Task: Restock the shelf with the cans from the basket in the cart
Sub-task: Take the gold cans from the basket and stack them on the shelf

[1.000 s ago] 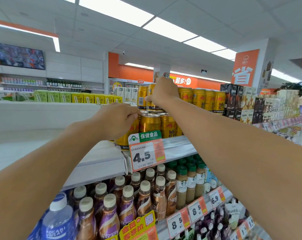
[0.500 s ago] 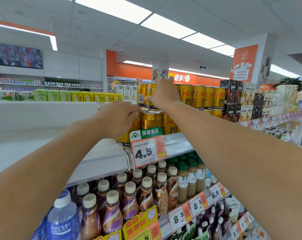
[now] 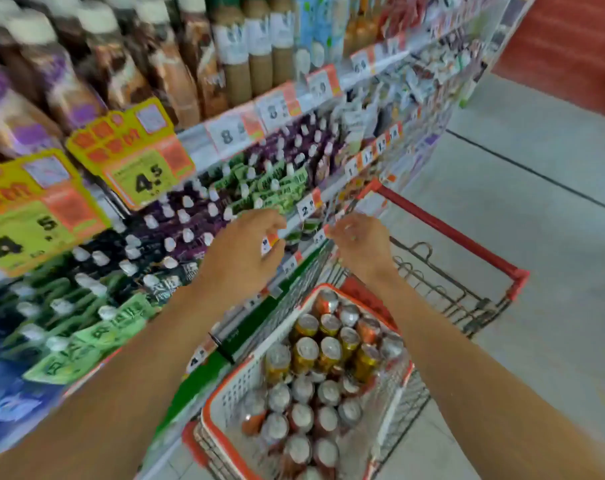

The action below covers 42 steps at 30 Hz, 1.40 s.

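Plenty remains: the red-rimmed white plastic basket (image 3: 225, 403) in the wire cart (image 3: 467, 299) brims with gold and silver-topped cans (image 3: 315, 358), while left hand (image 3: 240, 251) and right hand (image 3: 361, 244) hover loosely curled, empty.

Shelf bottles (image 3: 96, 81) motion-blurred; price tags (image 3: 235, 133) unreadable

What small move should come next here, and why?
Probably lower both hands into the basket and grip a can each. The left hand and right hand hover empty above the cart, fingers loosely curled, and the basket is full of upright cans, so restocking looks unfinished. The frame is blurred, so which cans are nearest is unclear.
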Tool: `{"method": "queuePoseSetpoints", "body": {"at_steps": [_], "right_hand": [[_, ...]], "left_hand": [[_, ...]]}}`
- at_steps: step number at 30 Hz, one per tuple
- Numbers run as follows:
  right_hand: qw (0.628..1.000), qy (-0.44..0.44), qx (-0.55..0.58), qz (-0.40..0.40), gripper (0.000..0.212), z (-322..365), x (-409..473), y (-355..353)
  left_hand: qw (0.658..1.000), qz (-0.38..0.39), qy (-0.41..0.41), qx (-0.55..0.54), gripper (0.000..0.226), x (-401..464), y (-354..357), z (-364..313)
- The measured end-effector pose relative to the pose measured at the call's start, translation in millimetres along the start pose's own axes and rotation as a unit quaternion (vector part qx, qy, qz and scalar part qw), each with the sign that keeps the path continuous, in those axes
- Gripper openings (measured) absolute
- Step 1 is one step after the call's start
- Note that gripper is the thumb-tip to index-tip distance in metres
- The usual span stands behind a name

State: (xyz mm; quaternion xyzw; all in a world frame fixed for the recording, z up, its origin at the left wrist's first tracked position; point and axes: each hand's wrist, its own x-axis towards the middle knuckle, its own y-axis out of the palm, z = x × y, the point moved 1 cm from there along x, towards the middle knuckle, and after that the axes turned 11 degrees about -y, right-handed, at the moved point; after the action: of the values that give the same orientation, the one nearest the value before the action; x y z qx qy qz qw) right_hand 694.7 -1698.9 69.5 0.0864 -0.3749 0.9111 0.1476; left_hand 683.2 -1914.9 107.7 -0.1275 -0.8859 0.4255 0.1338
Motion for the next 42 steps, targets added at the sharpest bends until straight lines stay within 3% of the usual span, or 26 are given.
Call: {"method": "queuePoseSetpoints", "body": {"at_steps": [3,6,11,13,15,18,22,25,30,34,38,42], "right_hand": [[0.954,0.193,-0.099,0.209,0.022,-135,-102,42],[0.904,0.28,-0.111,0.305,0.017,-210,-181,67],[0.934,0.235,-0.041,0.267,0.05,-233,-206,99],[0.93,0.224,-0.045,0.287,0.085,-233,-200,126],[0.918,0.255,-0.052,0.299,0.099,-236,-192,155],[0.909,0.253,-0.078,0.323,0.085,-243,-182,177],[0.929,0.228,-0.079,0.28,0.056,-244,-183,171],[0.949,0.199,-0.043,0.241,0.061,-223,-182,134],[0.957,0.103,0.101,0.25,0.06,-137,-125,21],[0.929,-0.02,0.219,0.298,0.06,-10,-53,-61],[0.922,-0.083,0.294,0.237,0.055,102,1,-109],[0.922,-0.13,0.326,0.164,0.052,187,30,-122]], "left_hand": [[0.977,0.176,-0.117,-0.015,0.027,-38,123,39],[0.947,0.279,-0.157,-0.008,0.023,-69,201,63],[0.925,0.323,-0.199,0.012,0.029,-96,256,74],[0.919,0.328,-0.216,0.025,0.03,-104,266,81],[0.91,0.333,-0.245,0.031,0.028,-111,271,98],[0.902,0.317,-0.29,0.038,0.033,-116,266,123],[0.901,0.297,-0.317,0.007,0.033,-121,249,142],[0.911,0.266,-0.314,-0.043,0.035,-116,231,133],[0.907,0.316,-0.22,-0.168,0.077,-75,161,58],[0.902,0.331,-0.122,-0.25,0.065,-41,69,-22],[0.916,0.205,-0.07,-0.337,0.036,-13,-31,-75],[0.923,0.038,-0.054,-0.379,0.027,5,-107,-104]]}}
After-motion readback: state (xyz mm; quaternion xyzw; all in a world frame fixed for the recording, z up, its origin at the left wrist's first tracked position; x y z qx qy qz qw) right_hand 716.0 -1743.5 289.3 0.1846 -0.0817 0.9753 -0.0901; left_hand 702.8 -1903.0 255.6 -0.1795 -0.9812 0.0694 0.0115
